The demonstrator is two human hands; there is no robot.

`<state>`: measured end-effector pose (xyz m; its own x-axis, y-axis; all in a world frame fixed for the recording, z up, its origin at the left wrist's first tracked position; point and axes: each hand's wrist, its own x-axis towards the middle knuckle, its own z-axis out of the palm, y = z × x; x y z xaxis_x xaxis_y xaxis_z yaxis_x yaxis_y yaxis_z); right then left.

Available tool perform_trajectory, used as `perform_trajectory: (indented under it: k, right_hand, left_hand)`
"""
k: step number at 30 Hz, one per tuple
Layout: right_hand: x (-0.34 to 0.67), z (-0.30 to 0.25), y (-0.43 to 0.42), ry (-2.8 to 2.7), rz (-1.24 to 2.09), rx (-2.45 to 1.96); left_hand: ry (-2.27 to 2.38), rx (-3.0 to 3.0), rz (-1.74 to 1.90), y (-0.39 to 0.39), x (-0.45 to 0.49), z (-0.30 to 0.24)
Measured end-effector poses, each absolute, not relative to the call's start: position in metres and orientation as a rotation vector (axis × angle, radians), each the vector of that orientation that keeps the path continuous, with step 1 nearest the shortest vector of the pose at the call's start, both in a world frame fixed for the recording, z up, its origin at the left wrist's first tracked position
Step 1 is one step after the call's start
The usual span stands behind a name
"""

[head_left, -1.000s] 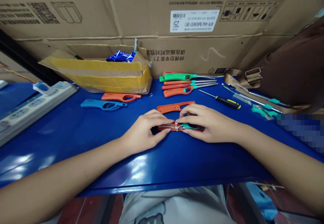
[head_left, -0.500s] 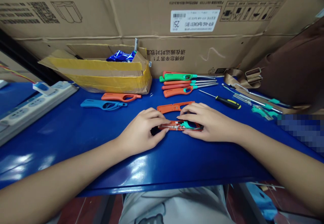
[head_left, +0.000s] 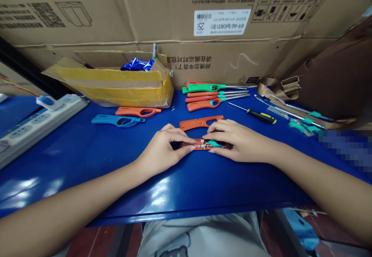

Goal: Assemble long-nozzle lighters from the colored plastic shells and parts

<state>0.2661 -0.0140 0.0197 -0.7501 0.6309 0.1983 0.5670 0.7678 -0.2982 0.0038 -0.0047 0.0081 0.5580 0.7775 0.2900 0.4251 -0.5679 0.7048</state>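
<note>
An orange lighter half-shell (head_left: 200, 147) lies on the blue table, with a clear tube, thin wire and a green trigger piece (head_left: 214, 143) inside it. My left hand (head_left: 164, 146) is closed at its left end, thumb and fingertips over the clear tube. At the right end my right hand (head_left: 241, 140) grips the shell by its edges, beside the green piece, and hides that end. A second orange half-shell (head_left: 193, 124) lies just behind, inner side up, its right part covered by my right hand.
Behind lie several assembled lighters (head_left: 203, 105), a screwdriver (head_left: 261, 116), and metal rods with green parts (head_left: 300, 127). Blue (head_left: 109, 120) and orange (head_left: 133, 111) handle shells lie before a taped cardboard box (head_left: 124, 92). A power strip (head_left: 37, 123) runs along the left.
My left thumb and fingers have shifted slightly right along the shell and closed together over the clear tube. My right hand keeps its hold.
</note>
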Motion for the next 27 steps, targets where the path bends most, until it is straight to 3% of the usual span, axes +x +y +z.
perform_trajectory:
  k: [13,27]
  right_hand:
    - [0.263,0.022,-0.016,-2.665,0.292,-0.986]
    - [0.247,0.013,-0.02,-2.44,0.503,-1.09]
  left_hand:
    - [0.957,2.306,0.756,-0.003,-0.002,0.009]
    - [0.902,2.299,0.706,-0.005,0.0,0.014]
